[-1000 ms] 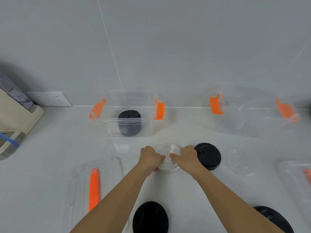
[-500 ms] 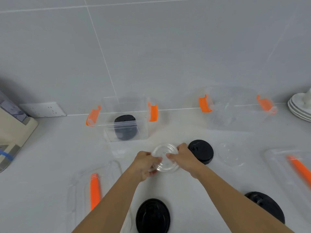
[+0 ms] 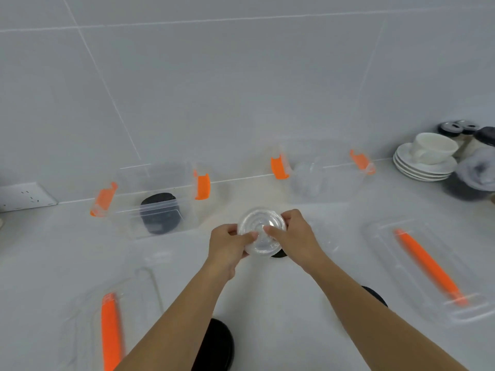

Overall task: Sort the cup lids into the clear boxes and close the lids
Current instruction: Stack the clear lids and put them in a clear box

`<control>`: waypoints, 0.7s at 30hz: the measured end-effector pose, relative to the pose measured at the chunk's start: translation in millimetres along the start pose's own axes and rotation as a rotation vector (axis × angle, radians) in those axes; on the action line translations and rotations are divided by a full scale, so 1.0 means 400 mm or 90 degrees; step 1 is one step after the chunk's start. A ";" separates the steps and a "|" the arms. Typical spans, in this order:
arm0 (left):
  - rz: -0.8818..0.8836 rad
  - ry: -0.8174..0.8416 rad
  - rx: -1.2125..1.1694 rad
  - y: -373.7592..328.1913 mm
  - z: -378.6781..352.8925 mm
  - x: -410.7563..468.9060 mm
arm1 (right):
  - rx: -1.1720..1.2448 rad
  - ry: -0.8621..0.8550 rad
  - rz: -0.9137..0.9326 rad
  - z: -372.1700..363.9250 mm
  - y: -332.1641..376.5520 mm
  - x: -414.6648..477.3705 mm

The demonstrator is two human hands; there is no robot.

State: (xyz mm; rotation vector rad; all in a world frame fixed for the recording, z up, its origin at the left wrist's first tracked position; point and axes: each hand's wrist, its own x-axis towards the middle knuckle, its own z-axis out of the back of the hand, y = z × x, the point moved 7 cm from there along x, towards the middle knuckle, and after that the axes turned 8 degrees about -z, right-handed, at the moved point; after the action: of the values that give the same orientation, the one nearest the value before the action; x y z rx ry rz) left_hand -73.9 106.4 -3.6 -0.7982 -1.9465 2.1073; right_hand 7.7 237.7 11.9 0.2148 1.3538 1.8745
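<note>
Both hands hold a clear cup lid point(image 3: 261, 231) above the white counter: my left hand point(image 3: 227, 245) grips its left edge and my right hand point(image 3: 293, 234) its right edge. Behind on the left stands an open clear box point(image 3: 160, 199) with orange clips and black lids point(image 3: 160, 216) inside. The open clear box on the right point(image 3: 325, 180) holds clear lids point(image 3: 308, 178). A black lid point(image 3: 278, 255) peeks out under the held lid. Another black lid point(image 3: 215, 344) lies between my forearms, and a third point(image 3: 375, 295) shows behind my right forearm.
Two clear box covers with orange handles lie on the counter, one at the near left point(image 3: 112, 325) and one at the right point(image 3: 428, 269). Stacked saucers with a white cup point(image 3: 426, 156) and dark jars stand at the far right. A wall socket point(image 3: 24, 196) is at the left.
The clear lid has been lifted off the counter between both hands and tilted up. My view has swung to the right, bringing the saucers and cup into sight.
</note>
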 end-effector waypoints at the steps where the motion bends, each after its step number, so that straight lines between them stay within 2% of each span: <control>1: -0.013 0.002 0.002 -0.011 -0.023 0.000 | 0.006 -0.011 0.005 0.024 -0.003 0.003; 5: -0.039 0.011 0.015 -0.041 -0.123 0.005 | 0.040 -0.040 0.006 0.118 -0.031 0.026; 13: 0.002 0.013 0.052 -0.009 -0.321 0.040 | 0.024 -0.051 -0.032 0.281 -0.133 0.101; 21: 0.066 -0.017 0.060 0.054 -0.398 0.081 | -0.002 -0.008 -0.048 0.315 -0.206 0.173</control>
State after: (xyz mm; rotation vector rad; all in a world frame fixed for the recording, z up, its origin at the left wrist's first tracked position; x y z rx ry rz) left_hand -19.4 257.8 -34.6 -0.8738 -1.8394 2.2611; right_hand 72.2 385.3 -27.4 0.1711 1.3331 1.8095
